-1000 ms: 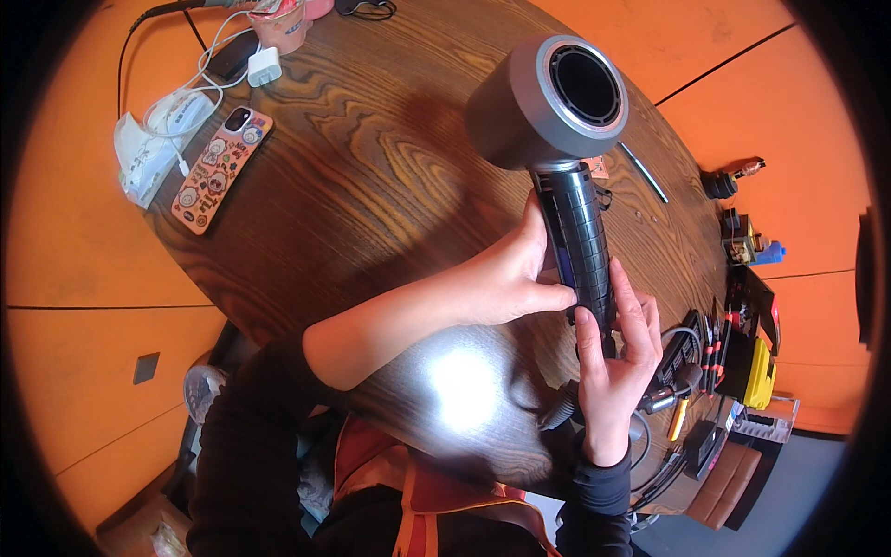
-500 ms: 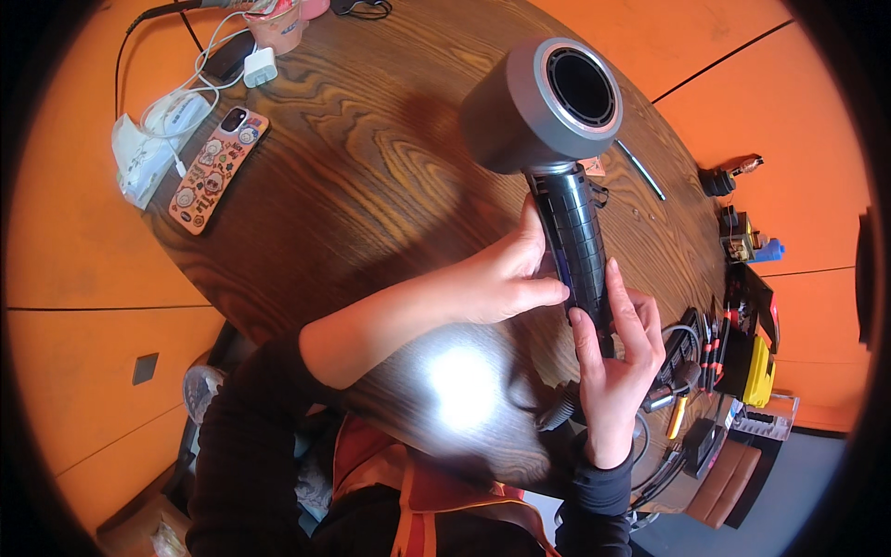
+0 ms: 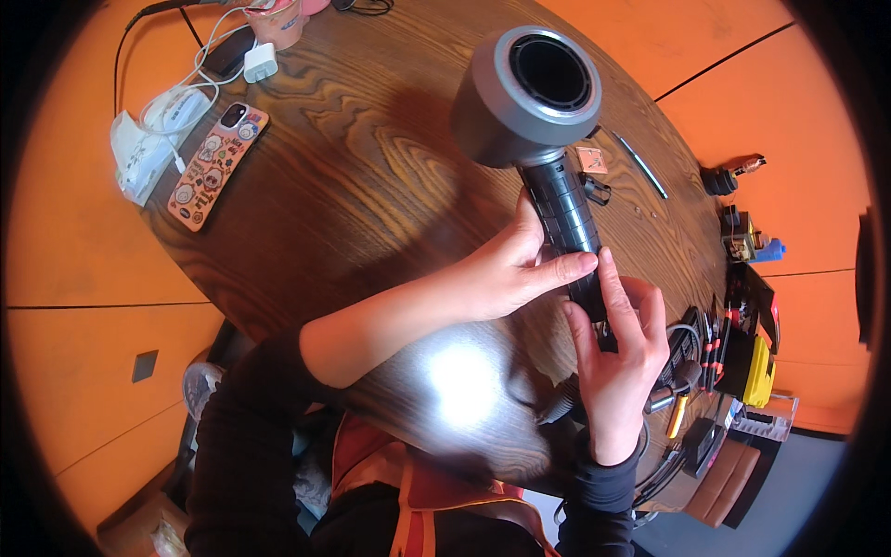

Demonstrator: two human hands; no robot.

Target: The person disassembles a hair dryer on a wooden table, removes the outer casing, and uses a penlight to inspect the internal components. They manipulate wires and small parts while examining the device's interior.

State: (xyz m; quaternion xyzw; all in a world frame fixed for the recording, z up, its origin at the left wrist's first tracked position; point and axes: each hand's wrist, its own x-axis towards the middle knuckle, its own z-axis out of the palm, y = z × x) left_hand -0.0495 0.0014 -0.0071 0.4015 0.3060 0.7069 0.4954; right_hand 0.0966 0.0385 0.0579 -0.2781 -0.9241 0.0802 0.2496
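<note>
A grey hair dryer (image 3: pixel 492 116) is held above the table, its round head at the far end and its slim black handle (image 3: pixel 561 209) pointing toward me. The open ring of the head faces up and to the right. My left hand (image 3: pixel 515 269) is closed around the handle from the left, its thumb lying across the front of it. At the lower end of the handle, my right hand (image 3: pixel 622 348) grips with thumb and fingertips from the right side. The handle's surface shows a grid of panel-like segments. Its bottom end is partly hidden by my fingers.
On the dark wooden table (image 3: pixel 306 167), a phone in a patterned case (image 3: pixel 215 167) lies left beside a tissue pack (image 3: pixel 139 153) and white charger (image 3: pixel 261 63). Beyond the handle are a black part (image 3: pixel 597 190), an orange card (image 3: pixel 591 160) and a pen (image 3: pixel 640 165). Tools (image 3: pixel 715 343) crowd the right edge.
The hair dryer's head has shifted slightly left and turned a little. My left thumb has slid across the handle toward my right fingertips. The orange card and black part show more fully.
</note>
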